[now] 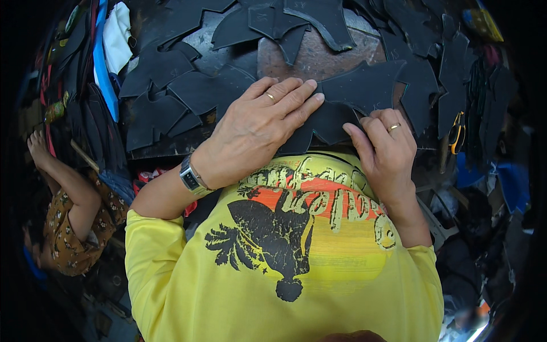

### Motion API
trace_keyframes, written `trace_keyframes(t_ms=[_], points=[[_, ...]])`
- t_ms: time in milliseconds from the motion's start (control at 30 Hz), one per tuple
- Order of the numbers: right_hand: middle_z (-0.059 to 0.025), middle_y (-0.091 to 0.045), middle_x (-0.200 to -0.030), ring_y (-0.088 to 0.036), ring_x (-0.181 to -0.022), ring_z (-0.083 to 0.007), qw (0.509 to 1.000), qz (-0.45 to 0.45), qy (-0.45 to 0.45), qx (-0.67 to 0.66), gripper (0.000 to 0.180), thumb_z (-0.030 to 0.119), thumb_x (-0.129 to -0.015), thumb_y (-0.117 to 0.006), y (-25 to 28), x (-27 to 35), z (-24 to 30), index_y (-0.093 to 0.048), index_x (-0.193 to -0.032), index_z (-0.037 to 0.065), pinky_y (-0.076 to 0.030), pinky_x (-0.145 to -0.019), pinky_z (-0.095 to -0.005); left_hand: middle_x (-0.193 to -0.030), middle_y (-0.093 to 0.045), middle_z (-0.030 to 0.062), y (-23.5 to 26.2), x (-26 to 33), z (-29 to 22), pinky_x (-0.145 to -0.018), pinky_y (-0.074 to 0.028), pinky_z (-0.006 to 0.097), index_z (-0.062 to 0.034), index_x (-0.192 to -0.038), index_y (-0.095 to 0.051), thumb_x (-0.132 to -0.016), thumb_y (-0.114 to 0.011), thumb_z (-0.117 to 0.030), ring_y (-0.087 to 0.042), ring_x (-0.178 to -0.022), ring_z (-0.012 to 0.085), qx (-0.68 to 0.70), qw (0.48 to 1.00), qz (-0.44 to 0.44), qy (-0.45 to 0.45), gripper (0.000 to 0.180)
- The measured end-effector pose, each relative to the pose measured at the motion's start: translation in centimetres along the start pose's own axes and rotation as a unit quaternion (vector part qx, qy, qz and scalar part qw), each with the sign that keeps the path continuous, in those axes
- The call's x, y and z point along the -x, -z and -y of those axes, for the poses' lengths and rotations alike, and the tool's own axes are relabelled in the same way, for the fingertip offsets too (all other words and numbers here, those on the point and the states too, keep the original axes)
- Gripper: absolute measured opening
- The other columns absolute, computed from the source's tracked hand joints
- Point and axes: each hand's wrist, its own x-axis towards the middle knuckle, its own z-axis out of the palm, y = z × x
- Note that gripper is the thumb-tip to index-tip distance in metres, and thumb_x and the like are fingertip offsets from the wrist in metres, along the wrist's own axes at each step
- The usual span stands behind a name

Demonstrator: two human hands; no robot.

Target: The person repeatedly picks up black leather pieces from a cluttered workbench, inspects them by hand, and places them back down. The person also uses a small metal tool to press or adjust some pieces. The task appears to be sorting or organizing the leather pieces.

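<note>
My left hand lies flat, fingers stretched out together, across black cut pieces of sheet material. Its fingertips reach the left end of a broad black piece with curved edges. Below those fingertips, a smaller dark piece lies between my hands at the table's near edge. My right hand rests by the lower edge of the broad piece, fingers curled and thumb bent toward the smaller one. Whatever those curled fingers grip, if anything, is hidden. The sheet looks like leather or rubber; I cannot tell which.
More black cut pieces overlap across the worn table. Black strips hang at left, by a blue strip and white cloth. A yellow-handled cutting tool hangs at right. Another person's arm is at left.
</note>
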Motion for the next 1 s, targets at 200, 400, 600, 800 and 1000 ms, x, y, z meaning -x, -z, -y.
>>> trace_keyframes(t_ms=[200, 400, 600, 800, 1000], points=[[-0.0113, -0.06, -0.074, -0.061, -0.062, -0.0288, 0.995, -0.036, -0.055, -0.069, 0.018, 0.009, -0.085, -0.082, -0.7, 0.4, -0.3, -0.067, -0.085, 0.0, -0.046, -0.055, -0.0375, -0.152, -0.053, 0.0117, 0.6, 0.0, 0.4, -0.118, -0.037, 0.045, -0.0109, -0.151, -0.053, -0.095, -0.058, -0.012, -0.05, -0.14, 0.0263, 0.038, 0.999, 0.028, -0.007, 0.056], [-0.013, -0.062, -0.075, -0.063, -0.062, -0.0316, 0.993, -0.02, -0.088, -0.08, 0.018, 0.011, -0.088, -0.08, -0.8, 0.1, -0.7, -0.066, -0.085, 0.0, -0.047, -0.056, -0.0391, -0.146, -0.057, 0.0108, 0.7, -0.4, 0.1, -0.117, -0.037, 0.046, -0.0126, -0.146, -0.057, -0.096, -0.062, -0.017, -0.053, -0.134, 0.0268, 0.02, 1.0, 0.014, -0.015, 0.05], [-0.0123, -0.059, -0.074, -0.058, -0.062, -0.0277, 0.994, -0.018, -0.097, -0.047, 0.018, 0.009, -0.089, -0.079, -1.5, -0.4, -0.9, -0.064, -0.086, -0.001, -0.045, -0.058, -0.0374, -0.133, -0.061, 0.0131, -0.2, -2.9, -0.5, -0.104, -0.047, 0.044, -0.0085, -0.12, -0.065, -0.093, -0.071, -0.019, -0.06, -0.122, 0.0327, 0.084, 0.994, -0.071, 0.009, 0.031], [-0.0118, -0.061, -0.075, -0.062, -0.064, -0.0312, 0.997, -0.057, -0.034, -0.045, 0.018, 0.012, -0.087, -0.081, 0.3, -0.7, -0.8, -0.065, -0.086, 0.002, -0.046, -0.057, -0.0393, -0.129, -0.067, 0.0148, 0.0, -5.2, -0.2, -0.083, -0.054, 0.034, -0.0062, -0.129, -0.06, -0.088, -0.08, -0.012, -0.071, -0.098, 0.0335, 0.319, 0.938, -0.114, 0.072, 0.046], [-0.01, -0.06, -0.073, -0.059, -0.061, -0.0245, 0.99, -0.094, -0.041, -0.095, 0.019, 0.01, -0.084, -0.084, 1.5, -1.0, -0.3, -0.067, -0.086, 0.001, -0.044, -0.056, -0.0348, -0.123, -0.074, 0.0123, 2.0, -7.2, 0.6, -0.081, -0.056, 0.031, -0.0104, -0.134, -0.068, -0.089, -0.077, -0.007, -0.075, -0.09, 0.0251, 0.39, 0.915, -0.104, -0.026, 0.046]])
